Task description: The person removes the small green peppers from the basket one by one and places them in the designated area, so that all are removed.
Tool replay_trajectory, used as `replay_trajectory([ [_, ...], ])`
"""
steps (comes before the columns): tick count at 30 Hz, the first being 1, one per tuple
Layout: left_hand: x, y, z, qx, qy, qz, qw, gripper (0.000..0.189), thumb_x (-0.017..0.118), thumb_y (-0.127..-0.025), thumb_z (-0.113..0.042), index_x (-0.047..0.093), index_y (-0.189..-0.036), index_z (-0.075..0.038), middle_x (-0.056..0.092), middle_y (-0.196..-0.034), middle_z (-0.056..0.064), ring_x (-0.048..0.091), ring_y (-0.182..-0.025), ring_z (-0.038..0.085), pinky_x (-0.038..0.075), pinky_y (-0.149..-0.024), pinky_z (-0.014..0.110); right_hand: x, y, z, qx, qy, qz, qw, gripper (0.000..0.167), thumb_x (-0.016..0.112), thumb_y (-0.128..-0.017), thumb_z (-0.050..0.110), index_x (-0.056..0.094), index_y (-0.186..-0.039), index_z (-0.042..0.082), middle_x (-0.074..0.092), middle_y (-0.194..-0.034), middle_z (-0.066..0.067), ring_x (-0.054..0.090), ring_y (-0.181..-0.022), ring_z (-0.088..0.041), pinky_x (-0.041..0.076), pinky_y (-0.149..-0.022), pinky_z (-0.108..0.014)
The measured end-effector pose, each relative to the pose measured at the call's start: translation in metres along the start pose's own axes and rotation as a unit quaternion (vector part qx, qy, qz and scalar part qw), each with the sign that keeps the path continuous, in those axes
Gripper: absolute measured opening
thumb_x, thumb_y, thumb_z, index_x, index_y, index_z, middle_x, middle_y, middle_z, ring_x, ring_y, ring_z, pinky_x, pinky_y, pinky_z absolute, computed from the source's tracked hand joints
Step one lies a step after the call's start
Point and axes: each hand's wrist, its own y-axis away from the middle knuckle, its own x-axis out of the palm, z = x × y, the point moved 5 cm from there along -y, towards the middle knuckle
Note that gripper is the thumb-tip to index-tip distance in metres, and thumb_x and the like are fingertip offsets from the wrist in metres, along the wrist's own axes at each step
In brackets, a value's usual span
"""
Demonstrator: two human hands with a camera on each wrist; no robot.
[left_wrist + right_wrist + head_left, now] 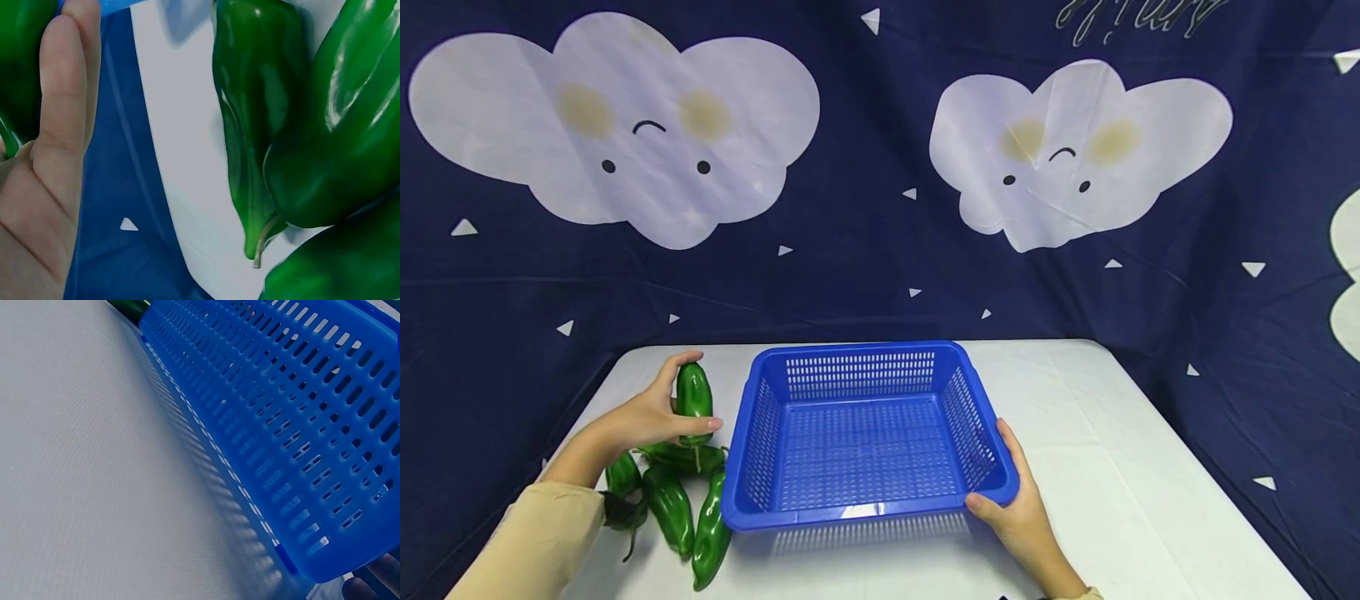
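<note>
My left hand (643, 412) grips a green pepper (694, 398) between thumb and fingers, above the left side of the table. In the left wrist view, that held pepper (19, 62) shows at the left edge behind the fingers (62, 94). Several more green peppers (670, 508) lie in a loose pile below this hand, one partly behind the sleeve. A blue plastic basket (865, 517) with slotted walls stands to the right of the pile, its inside bare. My right hand (1018, 508) holds the basket's front right corner, thumb on the near rim and fingers along the right side.
The white-covered table (1105, 467) extends to the right of the basket. Behind it hangs a dark blue curtain (865, 275) with clouds and small triangles. One long pepper (711, 533) lies right beside the basket's left front corner.
</note>
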Motion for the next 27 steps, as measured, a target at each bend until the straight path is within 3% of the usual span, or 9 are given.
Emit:
replay_trajectory([
  [7, -0.003, -0.018, 0.009, 0.0, 0.014, -0.006, 0.9999, 0.118, 0.079, -0.085, -0.033, -0.014, -0.156, -0.018, 0.05, -0.121, 0.029, 0.065, -0.092, 0.025, 0.054, -0.084, 0.044, 0.0, 0.001, 0.001, -0.005, 0.002, 0.003, 1.0, 0.105, 0.077, -0.08, 0.002, 0.012, -0.16, 0.023, 0.018, -0.161, -0.025, 0.052, -0.128, -0.007, 0.05, -0.098, -0.023],
  [12, -0.003, -0.028, 0.015, -0.001, 0.008, -0.003, 1.0, 0.119, 0.079, -0.085, -0.033, -0.015, -0.157, -0.015, 0.035, -0.137, 0.037, 0.061, -0.106, 0.036, 0.053, -0.091, 0.056, 0.0, 0.001, 0.001, -0.006, -0.001, 0.006, 1.0, 0.105, 0.077, -0.081, 0.002, 0.012, -0.16, 0.023, 0.018, -0.16, -0.025, 0.052, -0.128, -0.009, 0.051, -0.098, -0.024],
  [20, 0.002, -0.046, 0.019, 0.005, 0.012, -0.012, 0.9998, 0.12, 0.081, -0.082, -0.03, -0.011, -0.156, -0.013, 0.025, -0.142, 0.039, 0.055, -0.113, 0.044, 0.056, -0.086, 0.05, -0.001, 0.001, 0.0, -0.004, -0.004, 0.005, 1.0, 0.105, 0.078, -0.081, 0.003, 0.011, -0.16, 0.023, 0.018, -0.16, -0.025, 0.054, -0.127, -0.011, 0.052, -0.097, -0.026],
  [27, 0.004, -0.057, 0.026, -0.022, 0.003, -0.026, 0.9994, 0.127, 0.082, -0.081, -0.028, -0.02, -0.155, -0.014, 0.012, -0.148, 0.044, 0.037, -0.127, 0.057, 0.044, -0.101, 0.061, -0.001, 0.001, 0.001, 0.001, 0.008, 0.001, 1.0, 0.106, 0.078, -0.08, 0.003, 0.012, -0.16, 0.024, 0.019, -0.161, -0.023, 0.053, -0.128, -0.01, 0.05, -0.098, -0.024],
])
